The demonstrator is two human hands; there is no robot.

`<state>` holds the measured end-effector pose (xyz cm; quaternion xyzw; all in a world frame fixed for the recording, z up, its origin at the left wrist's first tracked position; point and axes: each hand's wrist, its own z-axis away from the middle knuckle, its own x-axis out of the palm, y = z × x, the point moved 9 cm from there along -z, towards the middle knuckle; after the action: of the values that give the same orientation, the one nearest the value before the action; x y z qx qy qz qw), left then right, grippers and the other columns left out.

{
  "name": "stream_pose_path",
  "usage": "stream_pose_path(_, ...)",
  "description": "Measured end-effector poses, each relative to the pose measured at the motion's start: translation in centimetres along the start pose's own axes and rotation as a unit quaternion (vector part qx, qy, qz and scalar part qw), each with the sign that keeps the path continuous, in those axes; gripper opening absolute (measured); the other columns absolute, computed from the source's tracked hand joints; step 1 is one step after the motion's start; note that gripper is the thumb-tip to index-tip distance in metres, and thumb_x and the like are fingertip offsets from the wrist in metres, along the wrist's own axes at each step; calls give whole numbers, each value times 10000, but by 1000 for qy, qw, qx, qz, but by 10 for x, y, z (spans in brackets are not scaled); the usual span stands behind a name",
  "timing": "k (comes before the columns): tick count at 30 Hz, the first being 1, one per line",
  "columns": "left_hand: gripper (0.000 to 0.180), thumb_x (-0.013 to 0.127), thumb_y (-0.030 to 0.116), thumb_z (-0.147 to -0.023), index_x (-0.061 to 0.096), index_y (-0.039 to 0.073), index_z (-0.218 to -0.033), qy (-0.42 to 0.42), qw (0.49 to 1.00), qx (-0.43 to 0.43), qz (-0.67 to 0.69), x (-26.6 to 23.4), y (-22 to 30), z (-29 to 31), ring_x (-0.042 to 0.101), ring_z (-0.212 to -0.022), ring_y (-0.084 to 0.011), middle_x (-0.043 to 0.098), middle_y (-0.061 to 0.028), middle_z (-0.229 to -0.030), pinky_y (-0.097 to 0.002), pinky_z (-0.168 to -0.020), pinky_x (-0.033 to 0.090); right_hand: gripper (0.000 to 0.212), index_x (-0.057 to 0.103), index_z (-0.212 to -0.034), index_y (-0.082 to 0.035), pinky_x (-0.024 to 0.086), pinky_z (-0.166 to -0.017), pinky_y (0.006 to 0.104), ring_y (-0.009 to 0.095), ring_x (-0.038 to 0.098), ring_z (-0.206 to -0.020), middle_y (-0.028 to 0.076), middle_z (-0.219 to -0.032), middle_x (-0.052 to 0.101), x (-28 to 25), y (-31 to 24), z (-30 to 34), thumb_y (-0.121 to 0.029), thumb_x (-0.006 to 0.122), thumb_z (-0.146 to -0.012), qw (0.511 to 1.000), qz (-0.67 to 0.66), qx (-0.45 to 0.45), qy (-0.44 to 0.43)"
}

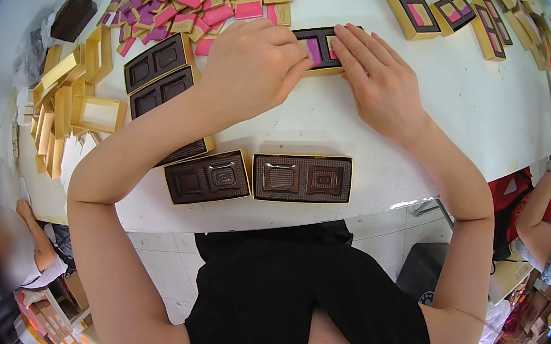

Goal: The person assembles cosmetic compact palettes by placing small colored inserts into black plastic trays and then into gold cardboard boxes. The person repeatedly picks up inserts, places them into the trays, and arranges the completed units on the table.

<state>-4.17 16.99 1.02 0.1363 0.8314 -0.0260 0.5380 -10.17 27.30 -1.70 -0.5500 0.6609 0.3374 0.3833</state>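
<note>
A gold box with a dark two-compartment tray [321, 32] lies in front of me on the white table. A purple-wrapped chocolate [313, 51] sits in its left compartment. My left hand [252, 71] is curled, its fingertips closed at the left edge of that chocolate. Over the right compartment, my right hand [374, 79] lies with fingers stretched out and partly hides a chocolate there. Gold boxes with unfilled dark trays are nearer to me: one at front centre [303, 177], one beside it [207, 178], and several by my left forearm [157, 63].
Pink, purple and gold wrapped chocolates [220, 13] are heaped at the far side. Filled boxes [408, 5] stand at the right. Gold sleeves [97, 115] pile up at the left. Other people sit at both sides, one with a bare arm [538, 214] at the right.
</note>
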Motion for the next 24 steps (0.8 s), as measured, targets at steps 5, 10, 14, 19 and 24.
stream_pose_path(5,260,748,152,-747,729,119,-1004,6,990,139,-32,0,10,-1,632,-839,-192,671,-12,-905,-351,-783,484,396,632,-1204,37,474,-1035,445,291,563,-1255,151,-1326,603,1,2,1,-35,580,-818,1000,-6,-1,0)
stream_pose_path(10,272,706,111,-755,722,116,-1026,27,980,194,-21,-2,25,1,615,-801,-192,662,-13,-890,-352,-770,472,430,625,-1228,34,463,-1047,452,293,549,-1273,151,-1344,592,1,4,3,-26,584,-804,1000,-19,0,-2)
stream_pose_path(14,194,671,117,-813,707,100,-1003,66,982,174,16,-10,12,6,651,-971,-205,694,-20,-1016,-399,-929,464,437,625,-1229,34,457,-1054,450,293,542,-1282,153,-1353,585,1,3,3,-20,590,-796,1000,-18,1,-1)
stream_pose_path(19,307,739,164,-795,687,40,-1072,-36,986,161,24,-1,4,9,652,-1094,-244,684,-91,-1156,-455,-1006,476,417,632,-1209,37,456,-1053,454,292,544,-1280,153,-1345,591,2,6,4,-20,590,-797,1000,-13,6,-3)
stream_pose_path(24,437,764,237,-781,659,34,-1153,-46,980,187,-41,6,6,18,596,-1207,-245,618,-106,-1310,-468,-1037,457,379,645,-1173,39,457,-1050,458,293,552,-1266,152,-1326,602,-1,4,2,-38,593,-806,1000,-25,7,3)
